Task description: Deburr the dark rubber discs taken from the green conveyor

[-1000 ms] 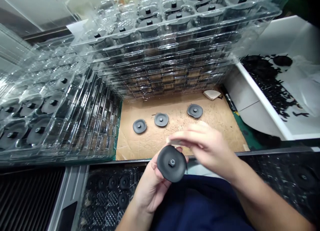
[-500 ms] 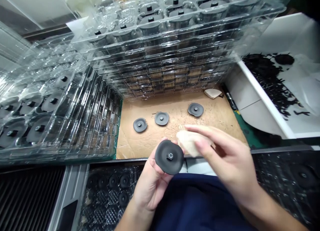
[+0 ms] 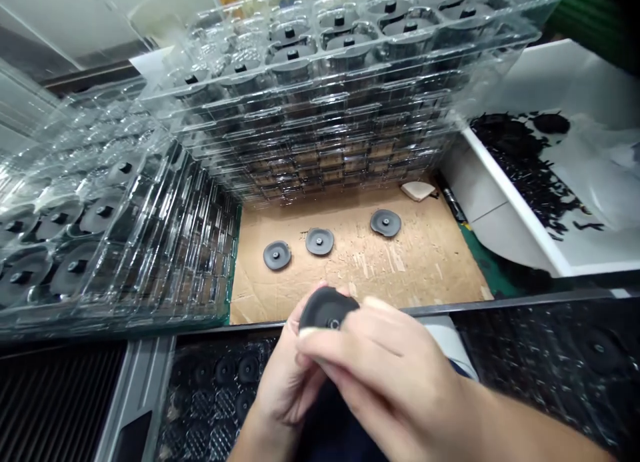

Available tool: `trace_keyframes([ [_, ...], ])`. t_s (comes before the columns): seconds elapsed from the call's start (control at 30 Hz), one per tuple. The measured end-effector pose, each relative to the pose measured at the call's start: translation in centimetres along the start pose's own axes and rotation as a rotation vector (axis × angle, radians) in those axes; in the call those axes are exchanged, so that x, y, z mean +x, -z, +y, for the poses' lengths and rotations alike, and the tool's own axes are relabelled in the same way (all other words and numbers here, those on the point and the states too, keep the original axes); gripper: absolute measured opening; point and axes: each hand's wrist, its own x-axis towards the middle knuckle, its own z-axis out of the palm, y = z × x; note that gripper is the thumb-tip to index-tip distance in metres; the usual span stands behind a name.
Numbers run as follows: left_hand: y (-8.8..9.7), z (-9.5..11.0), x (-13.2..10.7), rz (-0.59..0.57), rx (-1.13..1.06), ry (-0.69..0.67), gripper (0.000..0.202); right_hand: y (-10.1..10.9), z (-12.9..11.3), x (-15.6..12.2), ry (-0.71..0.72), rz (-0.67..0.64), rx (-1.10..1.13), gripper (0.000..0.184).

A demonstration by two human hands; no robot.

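Observation:
My left hand (image 3: pixel 281 381) is wrapped round a dark grey rubber disc (image 3: pixel 323 305) with a small metal nut at its centre, held tilted above the near edge of the bench. Over the disc's lower right lies my right hand (image 3: pixel 400 375), its fingers closed and pressed to the disc. The pale folded cloth seen in those fingers half a second ago is hidden behind the hand now. Three similar discs rest on the cardboard: a left one (image 3: pixel 277 255), a middle one (image 3: pixel 319 241) and a right one (image 3: pixel 385 223).
Stacked clear plastic trays (image 3: pixel 320 109) filled with discs rise behind the cardboard sheet (image 3: pixel 425 262). More stacked trays (image 3: pixel 165 235) stand on the left. At right, a white bin (image 3: pixel 525 219) holds small black pieces. A folded pale pad (image 3: pixel 418 191) and a black pen (image 3: pixel 453 202) lie near it.
My right hand has moved left and down onto the disc, covering part of it. The cloth has gone out of sight. The disc has tilted in my left hand.

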Motion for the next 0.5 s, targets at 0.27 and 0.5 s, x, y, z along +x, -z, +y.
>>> trace_keyframes([
  [0.27, 0.0, -0.2, 0.0, -0.107, -0.055, 0.116, 0.049, 3.3, 0.0, -1.1, -0.176, -0.042, -0.304, 0.027],
  [0.5, 1.3, -1.0, -0.8, -0.135, -0.114, 0.081, 0.057, 1.2, 5.3, 0.8, -0.071, -0.024, -0.089, 0.03],
])
